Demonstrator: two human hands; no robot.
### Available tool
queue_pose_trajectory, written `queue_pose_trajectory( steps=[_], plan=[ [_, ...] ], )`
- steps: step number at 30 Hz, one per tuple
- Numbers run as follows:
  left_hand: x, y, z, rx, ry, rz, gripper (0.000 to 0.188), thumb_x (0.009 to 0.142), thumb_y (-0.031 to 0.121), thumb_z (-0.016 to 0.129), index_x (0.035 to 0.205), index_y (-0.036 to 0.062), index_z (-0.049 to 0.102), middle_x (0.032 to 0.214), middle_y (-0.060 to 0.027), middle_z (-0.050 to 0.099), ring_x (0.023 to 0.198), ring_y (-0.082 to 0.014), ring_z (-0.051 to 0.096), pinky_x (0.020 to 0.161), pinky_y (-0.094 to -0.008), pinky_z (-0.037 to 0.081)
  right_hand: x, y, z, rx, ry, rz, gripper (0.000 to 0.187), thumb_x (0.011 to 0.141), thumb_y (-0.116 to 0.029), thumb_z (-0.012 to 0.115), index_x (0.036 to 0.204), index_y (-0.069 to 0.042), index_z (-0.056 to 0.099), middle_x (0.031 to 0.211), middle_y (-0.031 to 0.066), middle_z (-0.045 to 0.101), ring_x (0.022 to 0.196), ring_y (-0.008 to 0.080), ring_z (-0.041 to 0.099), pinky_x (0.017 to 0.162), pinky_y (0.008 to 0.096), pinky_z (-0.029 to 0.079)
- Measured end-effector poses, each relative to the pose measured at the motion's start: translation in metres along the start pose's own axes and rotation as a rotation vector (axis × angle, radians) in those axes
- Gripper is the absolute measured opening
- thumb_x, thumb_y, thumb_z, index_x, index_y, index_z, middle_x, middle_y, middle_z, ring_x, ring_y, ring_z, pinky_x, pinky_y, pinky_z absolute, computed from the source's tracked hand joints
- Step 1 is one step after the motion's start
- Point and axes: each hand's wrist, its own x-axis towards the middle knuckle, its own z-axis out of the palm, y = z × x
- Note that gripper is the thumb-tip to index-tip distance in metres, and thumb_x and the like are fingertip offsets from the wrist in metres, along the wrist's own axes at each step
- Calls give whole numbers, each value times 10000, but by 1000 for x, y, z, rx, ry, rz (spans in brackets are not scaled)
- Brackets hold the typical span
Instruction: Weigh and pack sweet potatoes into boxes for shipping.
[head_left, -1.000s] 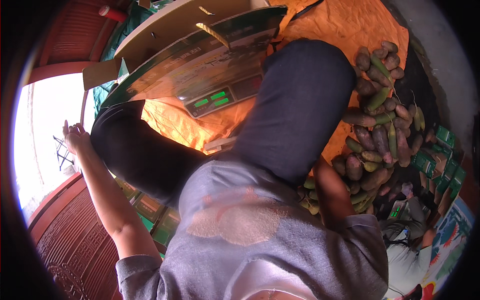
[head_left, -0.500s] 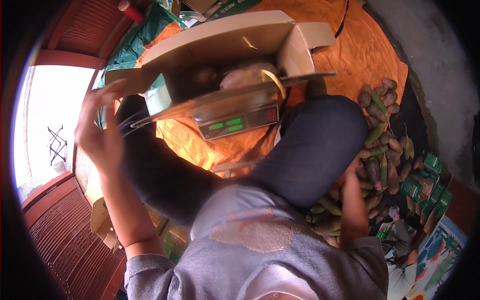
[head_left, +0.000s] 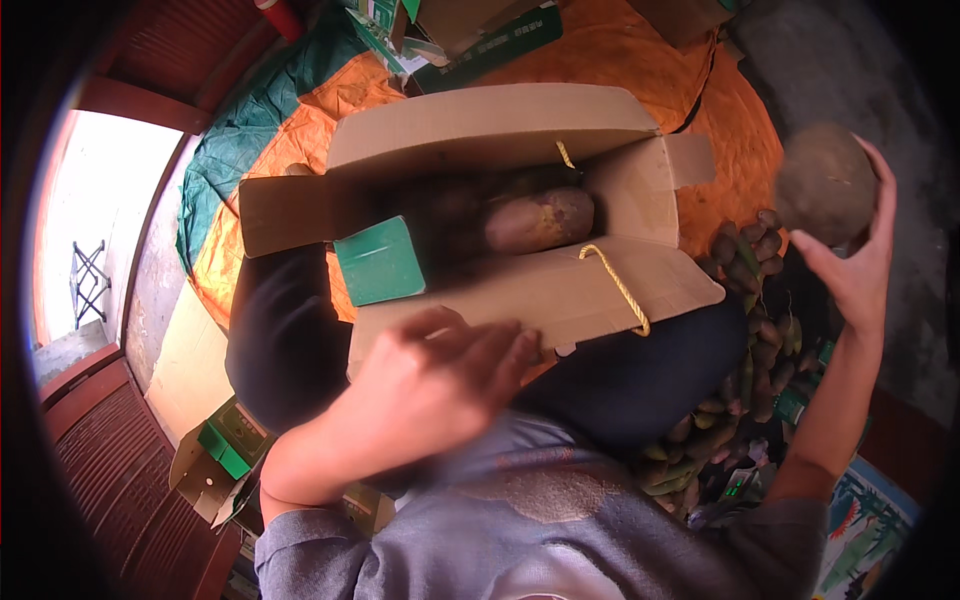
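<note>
The right hand (head_left: 865, 280) is clamped on a large brown root vegetable (head_left: 825, 185), thumb and fingers spread around it, held up to the right of an open cardboard box (head_left: 480, 125). The left hand (head_left: 430, 375) is at the edge of the near flap (head_left: 660, 280), fingers bent and slightly blurred; I cannot tell whether they grip it. Inside the box, 1 reddish-brown tuber (head_left: 540, 220) shows to the right of a green panel (head_left: 380, 262). 2 yellow rope handles (head_left: 622, 290) hang from the box. A root vegetable pile (head_left: 765, 352) lies beside the orange tarpaulin (head_left: 640, 50).
</note>
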Motion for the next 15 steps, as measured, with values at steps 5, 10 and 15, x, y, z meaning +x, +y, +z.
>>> queue_pose_trajectory(
  steps=[5,10,15],
  plan=[
    [-12,-2,6,27,37,12,471,738,142,699,1196,32,720,1027,-67,765,767,-159,721,702,-279,575,54,-61,105,-124,-588,-301,907,614,-164,838,1423,-82,436,1270,155,597,1225,307,601,1023,414,484],
    [-14,-8,15,49,127,72,471,731,128,691,1194,41,721,993,-46,764,761,-149,715,697,-276,576,59,-64,215,-339,-946,-429,801,648,-207,818,1355,-48,478,1087,189,675,1037,381,665,876,471,539],
    [-8,-10,21,4,175,12,474,718,102,702,1190,70,732,998,-34,766,754,-157,707,702,-292,573,57,-71,277,-511,-1075,-463,821,714,-323,781,1436,-83,474,1197,178,641,1096,381,626,950,478,493]
  ],
)
